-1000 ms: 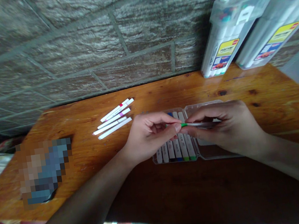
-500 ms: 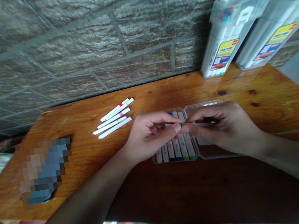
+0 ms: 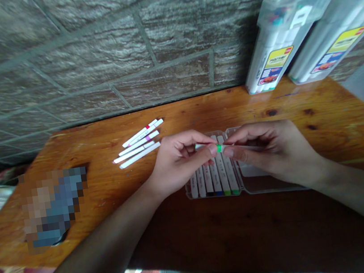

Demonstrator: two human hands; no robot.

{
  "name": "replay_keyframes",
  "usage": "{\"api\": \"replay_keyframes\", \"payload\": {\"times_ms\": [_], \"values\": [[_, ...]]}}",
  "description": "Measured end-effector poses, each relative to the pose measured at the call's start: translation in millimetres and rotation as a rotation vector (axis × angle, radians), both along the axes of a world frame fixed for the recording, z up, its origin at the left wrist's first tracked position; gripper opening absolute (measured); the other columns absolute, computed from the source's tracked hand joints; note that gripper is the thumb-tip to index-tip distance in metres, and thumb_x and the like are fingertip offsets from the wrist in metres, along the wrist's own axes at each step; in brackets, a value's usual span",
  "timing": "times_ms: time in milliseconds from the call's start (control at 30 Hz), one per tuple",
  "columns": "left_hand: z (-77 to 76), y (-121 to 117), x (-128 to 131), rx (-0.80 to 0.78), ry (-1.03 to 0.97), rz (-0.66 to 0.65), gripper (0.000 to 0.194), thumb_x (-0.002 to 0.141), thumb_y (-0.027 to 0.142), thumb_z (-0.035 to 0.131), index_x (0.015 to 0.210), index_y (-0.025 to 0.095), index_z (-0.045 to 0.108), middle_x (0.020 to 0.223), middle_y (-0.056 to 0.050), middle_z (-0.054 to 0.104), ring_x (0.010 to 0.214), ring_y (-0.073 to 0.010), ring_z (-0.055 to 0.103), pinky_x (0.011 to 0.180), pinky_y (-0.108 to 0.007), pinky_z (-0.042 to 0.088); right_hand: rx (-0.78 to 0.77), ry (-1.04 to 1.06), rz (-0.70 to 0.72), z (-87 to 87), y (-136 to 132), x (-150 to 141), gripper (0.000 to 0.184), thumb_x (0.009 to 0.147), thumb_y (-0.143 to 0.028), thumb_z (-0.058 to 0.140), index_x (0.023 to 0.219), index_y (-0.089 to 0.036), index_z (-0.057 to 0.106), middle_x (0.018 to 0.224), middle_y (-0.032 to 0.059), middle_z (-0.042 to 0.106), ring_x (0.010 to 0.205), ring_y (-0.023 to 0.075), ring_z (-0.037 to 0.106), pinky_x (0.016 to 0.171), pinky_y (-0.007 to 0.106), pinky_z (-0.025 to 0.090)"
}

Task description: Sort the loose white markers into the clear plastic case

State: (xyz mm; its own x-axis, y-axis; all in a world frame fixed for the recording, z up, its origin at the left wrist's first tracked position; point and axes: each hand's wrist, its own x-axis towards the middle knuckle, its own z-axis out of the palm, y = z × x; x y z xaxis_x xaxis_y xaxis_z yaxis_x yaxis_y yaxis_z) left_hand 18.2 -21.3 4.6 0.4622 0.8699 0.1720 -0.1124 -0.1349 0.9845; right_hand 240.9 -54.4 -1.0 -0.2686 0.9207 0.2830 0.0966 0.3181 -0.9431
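Note:
Between both hands lies a white marker (image 3: 219, 148) with a green band, held level above an open clear case (image 3: 215, 196). My left hand (image 3: 180, 161) pinches its left part between thumb and fingers. My right hand (image 3: 272, 153) grips its right part the same way, and much of the marker is hidden by the fingers. Several white markers (image 3: 216, 174) lie side by side in the left half of the case, some with green or blue ends. The right half, the lid (image 3: 251, 171), is partly under my right hand.
Several loose white markers (image 3: 139, 149) lie on the wooden table (image 3: 215, 231) to the left. Two clear marker boxes (image 3: 269, 58) stand by the stone wall (image 3: 174, 33). A pixelated dark object (image 3: 64, 202) is at the table's left, and fabric shows below the front edge.
The marker's green band now shows more fully between my fingertips. Both hands have shifted slightly upward, still holding the marker. The loose markers stay where they were.

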Motion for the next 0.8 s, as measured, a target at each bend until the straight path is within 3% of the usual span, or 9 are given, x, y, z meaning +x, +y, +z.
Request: {"api": "replay_keyframes", "payload": {"times_ms": [167, 500, 667, 800], "values": [[3.1, 2, 0, -0.020, -0.028, 0.019, 0.020, 0.079, 0.030, 0.092, 0.086, 0.015, 0.081, 0.080, -0.004, 0.080, 0.060, -0.0124, 0.072, 0.056, -0.021, 0.058, 0.009, 0.003, -0.019, 0.7, 1, -1, 0.010, 0.086, -0.027, 0.088, 0.095, -0.023, 0.085, 0.092, 0.0021, 0.085, 0.078, 0.0153, 0.079, 0.072, 0.022, 0.063], [-1.3, 5, -5, -0.061, -0.041, 0.126, 0.015, 0.088, 0.032, 0.083, 0.086, 0.017, 0.080, 0.072, -0.002, 0.075, 0.059, -0.0116, 0.069, 0.059, -0.023, 0.054, -0.031, 0.008, -0.069, 4.8, 2, 0, 0.012, 0.085, -0.031, 0.089, 0.094, -0.023, 0.086, 0.086, 0.0039, 0.084, 0.068, 0.0154, 0.075, 0.063, 0.025, 0.062], [1.3, 6, -4, -0.115, -0.097, 0.145, 0.011, 0.088, 0.027, 0.080, 0.084, 0.017, 0.080, 0.071, -0.002, 0.075, 0.057, -0.0107, 0.066, 0.058, -0.023, 0.054, -0.068, 0.036, -0.069, 8.0, 2, -1, 0.011, 0.086, -0.029, 0.087, 0.095, -0.023, 0.086, 0.072, 0.0010, 0.080, 0.051, 0.0109, 0.064, 0.043, 0.021, 0.048], [2.2, 8, -3, -0.158, -0.156, 0.161, 0.009, 0.087, 0.024, 0.080, 0.082, 0.017, 0.080, 0.069, -0.001, 0.074, 0.055, -0.0089, 0.065, 0.057, -0.021, 0.054, -0.071, 0.070, -0.060, 11.0, 2, -2, 0.009, 0.087, -0.024, 0.085, 0.096, -0.023, 0.087, 0.068, -0.0002, 0.078, 0.046, 0.0079, 0.057, 0.039, 0.020, 0.040]]}}
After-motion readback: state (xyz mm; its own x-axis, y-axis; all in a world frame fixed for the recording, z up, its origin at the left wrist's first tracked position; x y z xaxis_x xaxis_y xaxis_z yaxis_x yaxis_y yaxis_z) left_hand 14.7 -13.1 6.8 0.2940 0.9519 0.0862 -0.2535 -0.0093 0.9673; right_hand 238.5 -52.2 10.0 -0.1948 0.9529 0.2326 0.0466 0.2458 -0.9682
